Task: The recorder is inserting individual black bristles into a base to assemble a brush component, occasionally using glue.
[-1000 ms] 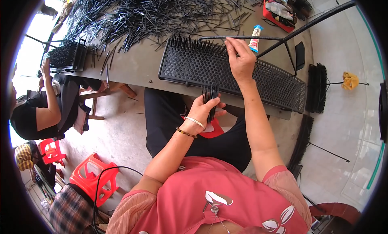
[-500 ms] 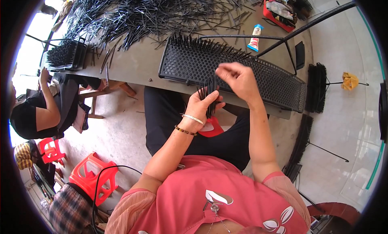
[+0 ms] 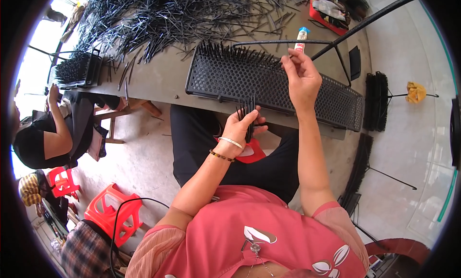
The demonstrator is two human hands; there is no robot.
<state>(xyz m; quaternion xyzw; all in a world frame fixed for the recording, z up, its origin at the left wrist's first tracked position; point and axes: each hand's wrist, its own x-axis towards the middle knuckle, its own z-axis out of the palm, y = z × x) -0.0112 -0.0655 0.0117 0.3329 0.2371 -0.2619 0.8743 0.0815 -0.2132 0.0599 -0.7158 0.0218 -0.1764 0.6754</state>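
Note:
My left hand [image 3: 240,125] is closed around a bundle of black bristle strips [image 3: 248,115], their ends standing up above the thumb. My right hand [image 3: 302,78] pinches a thin black bristle strip at the far edge of a long black perforated brush plate [image 3: 240,78]; its fingertips partly hide the strip. Along the plate's far edge stands a row of black bristles [image 3: 230,53], which runs from the left end to my right fingertips. The rest of the plate shows bare round holes.
A heap of loose black strips [image 3: 158,18] covers the table's far side. Behind the plate lie a small wrapped packet [image 3: 301,39] and a red box [image 3: 329,13]. A black metal rod [image 3: 365,23] slants rightward. At left, another person [image 3: 53,129] sits beside a smaller bristled plate [image 3: 74,69].
My right hand has moved away from the bundle in my left hand, right and forward to the plate's far edge. The left hand stays nearly in place.

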